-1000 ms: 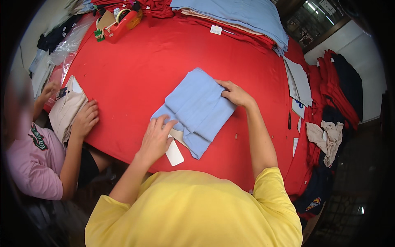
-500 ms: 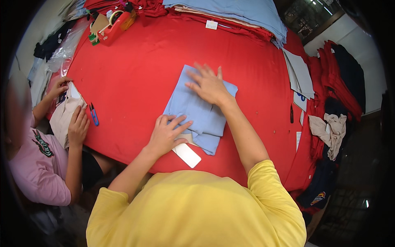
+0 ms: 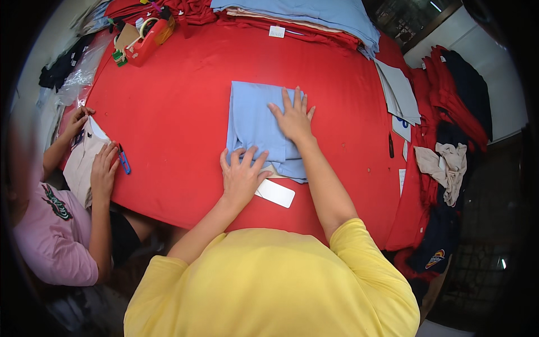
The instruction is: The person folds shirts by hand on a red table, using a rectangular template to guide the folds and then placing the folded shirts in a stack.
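A folded light-blue garment (image 3: 255, 115) lies on the red-covered table in front of me. My left hand (image 3: 242, 175) rests on its near left part, fingers spread over the cloth. On its far right part my right hand (image 3: 294, 118) lies flat, fingers apart. Out of the garment's near edge sticks a white card (image 3: 277, 193) with rounded corners, beside my left hand. A bit of cream cloth (image 3: 274, 172) shows between the card and the blue fabric. How far the card reaches inside is hidden.
At the left, a co-worker in a pink shirt handles a beige garment (image 3: 81, 163), near blue thread snips (image 3: 124, 160). Folded blue cloth (image 3: 314, 19) is stacked at the back. White sheets (image 3: 397, 92) and a crumpled beige garment (image 3: 446, 168) lie right; a red tool holder (image 3: 147, 48) stands back left.
The garment has turned upright from its slant, and the white card with it. My right hand has settled onto its right side; my left hand has moved slightly right.
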A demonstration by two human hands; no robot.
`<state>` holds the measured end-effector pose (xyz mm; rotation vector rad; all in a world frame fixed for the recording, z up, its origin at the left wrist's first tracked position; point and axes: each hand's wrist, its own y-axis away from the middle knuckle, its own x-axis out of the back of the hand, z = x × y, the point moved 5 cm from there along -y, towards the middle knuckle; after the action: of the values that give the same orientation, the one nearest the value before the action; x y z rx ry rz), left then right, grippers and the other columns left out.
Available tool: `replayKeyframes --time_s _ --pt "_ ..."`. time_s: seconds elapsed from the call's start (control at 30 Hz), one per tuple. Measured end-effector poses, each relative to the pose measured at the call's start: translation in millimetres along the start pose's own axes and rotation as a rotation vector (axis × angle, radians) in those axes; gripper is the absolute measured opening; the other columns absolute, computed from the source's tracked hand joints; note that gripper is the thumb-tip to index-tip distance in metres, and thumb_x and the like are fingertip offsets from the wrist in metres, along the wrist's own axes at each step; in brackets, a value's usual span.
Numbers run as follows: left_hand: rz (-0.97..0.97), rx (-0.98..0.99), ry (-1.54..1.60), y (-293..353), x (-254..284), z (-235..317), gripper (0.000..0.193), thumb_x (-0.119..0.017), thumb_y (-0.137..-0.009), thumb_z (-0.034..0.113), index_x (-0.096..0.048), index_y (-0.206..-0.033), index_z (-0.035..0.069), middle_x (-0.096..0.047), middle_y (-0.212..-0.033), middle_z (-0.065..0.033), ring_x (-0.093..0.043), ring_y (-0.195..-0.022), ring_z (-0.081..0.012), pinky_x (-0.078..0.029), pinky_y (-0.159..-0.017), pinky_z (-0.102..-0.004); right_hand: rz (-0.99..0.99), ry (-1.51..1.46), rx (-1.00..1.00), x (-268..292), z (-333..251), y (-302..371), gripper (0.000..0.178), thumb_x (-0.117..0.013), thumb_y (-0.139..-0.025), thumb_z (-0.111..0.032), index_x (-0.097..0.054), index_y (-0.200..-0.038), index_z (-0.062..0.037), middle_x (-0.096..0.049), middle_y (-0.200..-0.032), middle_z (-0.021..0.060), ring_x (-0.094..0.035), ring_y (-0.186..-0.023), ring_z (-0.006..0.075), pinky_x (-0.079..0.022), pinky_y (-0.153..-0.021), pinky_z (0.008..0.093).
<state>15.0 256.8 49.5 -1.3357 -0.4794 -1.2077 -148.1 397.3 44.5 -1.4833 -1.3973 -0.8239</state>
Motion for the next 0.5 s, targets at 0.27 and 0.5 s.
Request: replayKeyframes --time_s 0.27,0.5 --pt "0.122 0.227 0.19 6 42 -29 0.045 -0.075 -0.08 0.023 -0.061 -0.119 0.008 -0.056 -0.114 -0.0095 -0.053 -0.102 -0.0258 -0.041 -0.091 -0.0424 -0.151 -0.442 -0.133 67 56 77 0.044 -0.06 -0.091 -0.023 -0.053 -0.128 0.0007 -0.057 -0.115 0.0151 -0.057 -0.095 0.0238 -0.049 -0.081 0.0347" --pt "-0.055 0.606 0.792 13 16 -76 0.039 -0.066 -0.087 0.013 -0.057 -0.122 -0.002 -0.058 -0.101 -0.0127 -0.061 -0.075 -0.0188 -0.051 -0.069 -0.0311 -0.19 -0.88 -0.448 36 70 135 0.032 -0.057 -0.092 -0.007 -0.053 -0.121 0.0069 -0.059 -0.085 0.0089 -0.061 -0.061 0.0125 -0.051 -0.049 0.0233"
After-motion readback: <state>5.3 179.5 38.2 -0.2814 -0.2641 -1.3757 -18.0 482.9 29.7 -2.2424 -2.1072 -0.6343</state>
